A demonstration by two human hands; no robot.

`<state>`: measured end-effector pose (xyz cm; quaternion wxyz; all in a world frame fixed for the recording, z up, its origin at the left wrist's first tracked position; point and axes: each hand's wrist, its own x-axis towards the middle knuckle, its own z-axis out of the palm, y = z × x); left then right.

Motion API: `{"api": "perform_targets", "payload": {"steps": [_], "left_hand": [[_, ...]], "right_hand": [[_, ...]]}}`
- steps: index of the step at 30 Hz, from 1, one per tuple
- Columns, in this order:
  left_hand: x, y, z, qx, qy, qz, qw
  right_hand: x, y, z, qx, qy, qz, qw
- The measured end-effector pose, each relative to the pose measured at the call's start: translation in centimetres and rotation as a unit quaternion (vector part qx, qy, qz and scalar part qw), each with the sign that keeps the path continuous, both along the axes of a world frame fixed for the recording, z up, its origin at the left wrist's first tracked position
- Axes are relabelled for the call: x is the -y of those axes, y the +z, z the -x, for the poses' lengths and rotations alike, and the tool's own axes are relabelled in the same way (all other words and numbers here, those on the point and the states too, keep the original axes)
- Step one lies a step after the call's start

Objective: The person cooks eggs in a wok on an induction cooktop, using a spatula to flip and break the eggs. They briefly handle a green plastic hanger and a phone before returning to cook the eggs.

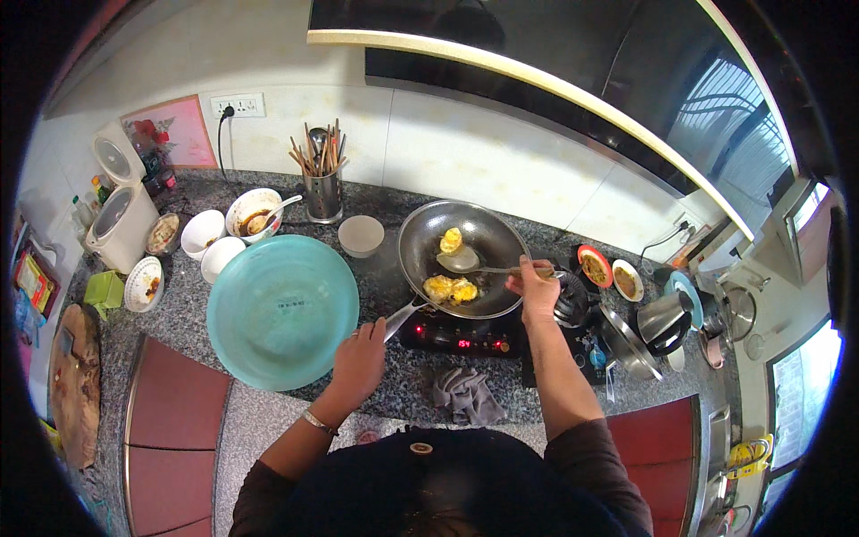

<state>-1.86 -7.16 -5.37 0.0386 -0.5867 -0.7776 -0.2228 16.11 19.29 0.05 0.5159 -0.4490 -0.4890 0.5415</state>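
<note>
My left hand (360,357) grips the metal handle (400,318) of a dark wok (493,231). The wok sits on an induction cooktop (439,339) with a lit red display. Held in my right hand (539,292) is a large metal ladle (460,260), its bowl resting low inside the wok. One piece of fried egg (451,239) lies at the far edge of the ladle's bowl; whether it is in the ladle or behind it I cannot tell. More browned yellow egg (449,289) rests against the wok's near side.
Left of the wok lies a wide turquoise basin (282,315), with several bowls behind it. A steel chopstick holder (323,194) stands by the wall. A crumpled grey cloth (468,396) lies in front of the cooktop. At right are a tilted lid (629,346) and a kettle (661,321).
</note>
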Motion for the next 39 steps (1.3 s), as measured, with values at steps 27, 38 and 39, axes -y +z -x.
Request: {"api": "perform_targets", "payload": {"steps": [27,38,39], "left_hand": [[0.0,-0.9,-0.4,0.027,0.005,0.035,0.999],[0.1,-0.7,-0.8,0.014,0.011,0.029,0.999],[0.0,-0.7,-0.9,0.011,0.012,0.033,0.999]], "right_hand": [[0.0,1.8,0.6,0.046,0.069,-0.154,0.985],[0.8,2.1,-1.0,0.073,0.029,-0.19,0.979],[1.2,2.0,-0.6,0.056,0.038,-0.182,0.981]]}}
